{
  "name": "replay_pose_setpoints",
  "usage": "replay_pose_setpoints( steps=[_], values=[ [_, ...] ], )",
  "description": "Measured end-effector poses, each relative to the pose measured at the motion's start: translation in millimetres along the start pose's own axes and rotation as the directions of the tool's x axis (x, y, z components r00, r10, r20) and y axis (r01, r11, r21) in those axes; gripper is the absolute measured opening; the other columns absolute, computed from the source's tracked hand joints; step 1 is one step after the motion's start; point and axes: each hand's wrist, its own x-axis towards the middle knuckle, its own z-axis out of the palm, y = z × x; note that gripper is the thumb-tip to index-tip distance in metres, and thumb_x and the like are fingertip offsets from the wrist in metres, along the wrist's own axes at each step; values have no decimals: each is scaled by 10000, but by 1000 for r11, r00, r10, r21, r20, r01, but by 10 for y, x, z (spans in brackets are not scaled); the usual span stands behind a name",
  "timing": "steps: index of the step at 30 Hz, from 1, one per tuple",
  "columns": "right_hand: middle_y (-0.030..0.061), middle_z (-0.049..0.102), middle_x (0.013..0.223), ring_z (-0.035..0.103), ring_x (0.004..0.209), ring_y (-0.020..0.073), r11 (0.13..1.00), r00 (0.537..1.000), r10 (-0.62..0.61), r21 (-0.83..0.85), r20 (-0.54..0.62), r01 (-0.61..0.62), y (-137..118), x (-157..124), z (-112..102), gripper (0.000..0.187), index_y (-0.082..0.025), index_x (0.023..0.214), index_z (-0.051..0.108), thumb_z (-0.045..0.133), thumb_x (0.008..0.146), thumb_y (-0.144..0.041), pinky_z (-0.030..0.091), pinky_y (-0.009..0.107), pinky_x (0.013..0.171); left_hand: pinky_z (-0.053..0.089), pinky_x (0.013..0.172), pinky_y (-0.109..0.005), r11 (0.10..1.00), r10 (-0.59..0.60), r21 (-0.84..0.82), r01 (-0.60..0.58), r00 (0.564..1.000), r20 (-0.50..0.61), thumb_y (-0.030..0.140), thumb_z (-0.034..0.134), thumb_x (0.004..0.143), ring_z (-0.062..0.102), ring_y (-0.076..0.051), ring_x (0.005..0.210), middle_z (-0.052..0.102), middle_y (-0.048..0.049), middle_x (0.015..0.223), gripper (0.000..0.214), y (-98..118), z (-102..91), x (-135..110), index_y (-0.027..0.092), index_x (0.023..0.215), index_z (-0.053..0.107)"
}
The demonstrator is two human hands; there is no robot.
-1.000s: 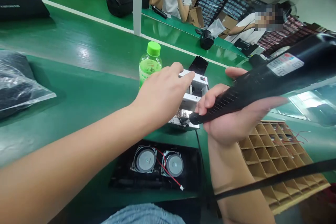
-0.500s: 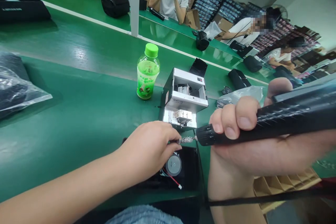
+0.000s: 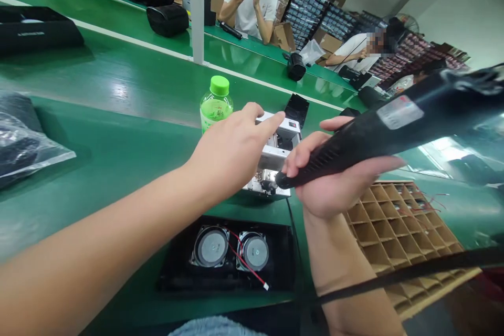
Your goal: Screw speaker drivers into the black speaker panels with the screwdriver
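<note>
My right hand (image 3: 325, 194) is wrapped round a black electric screwdriver (image 3: 354, 142), which slants down to the left. Its tip end is at the low front of a silver screw feeder (image 3: 275, 158). Over the feeder's left side reaches my left hand (image 3: 232, 149), fingers apart and nothing in them; whether it touches the feeder I cannot tell. Closer to me lies a black panel (image 3: 177, 268) with two round speakers, the left speaker (image 3: 212, 248) and the right speaker (image 3: 255, 252). A red wire with a white plug (image 3: 266, 286) runs across them.
A green-capped bottle (image 3: 219, 95) stands behind my left hand. Plastic-wrapped dark goods (image 3: 27, 136) lie at left. A wooden compartment tray (image 3: 378, 226) sits at right, a dark cable (image 3: 413, 275) crossing before it. Co-workers (image 3: 252, 5) sit across the green bench (image 3: 129, 84).
My left hand has left the screwdriver bit and moved up over the feeder, its fingers opening. The screwdriver has swung to a steeper slant, its tip now at the feeder. Both speakers have come into view.
</note>
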Motion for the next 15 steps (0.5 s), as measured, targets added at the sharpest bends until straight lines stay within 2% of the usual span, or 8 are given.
replay_pose_setpoints(
  steps=[2,5,7,10,13,15],
  values=[
    [-79,586,500,472,311,152,1000,1000,-8,13,1,8,46,-29,31,737,-260,1041,675,439,923,-949,364,286,306,602,778,-399,998,-4,-61,1,999,-46,122,583,1018,744,-321,1115,670,-167,1435,577,-42,-13,-99,195,1590,573],
    [-83,569,490,446,293,151,1000,1000,-22,3,-6,22,51,-41,16,781,-246,1106,685,413,928,-955,345,288,282,604,854,-439,979,45,-198,-57,997,-63,233,629,1052,745,-310,1091,747,-114,1280,336,-133,-59,-454,195,1377,703],
    [-81,565,494,448,295,155,1000,1000,-14,-15,-10,14,50,-42,-15,798,-241,1126,684,412,922,-962,345,289,277,584,885,-449,959,101,-260,-109,994,-42,270,622,1075,739,-295,1078,763,-97,1233,271,-193,-98,-742,208,1322,716],
    [-81,561,501,460,300,157,997,997,74,1,-7,-74,65,-76,-81,789,-250,1148,691,413,927,-954,347,277,281,535,843,-427,945,151,-296,-141,988,12,297,633,1091,720,-258,996,772,-63,1164,209,-252,-139,-1132,234,1273,715],
    [-69,597,501,463,288,158,993,994,109,46,-12,-108,27,-146,-150,772,-247,1155,733,453,930,-930,376,277,284,487,800,-421,945,166,-296,-141,984,62,305,682,1073,702,-239,912,776,-35,1080,176,-268,-140,-1417,251,1236,717],
    [-65,634,519,473,297,157,993,994,99,73,-48,-96,-81,-193,-174,704,-264,1143,759,566,903,-897,405,282,302,469,790,-424,951,167,-279,-135,982,93,318,744,1034,698,-238,880,780,-26,1052,190,-259,-123,-1545,256,1213,724]
  ],
)
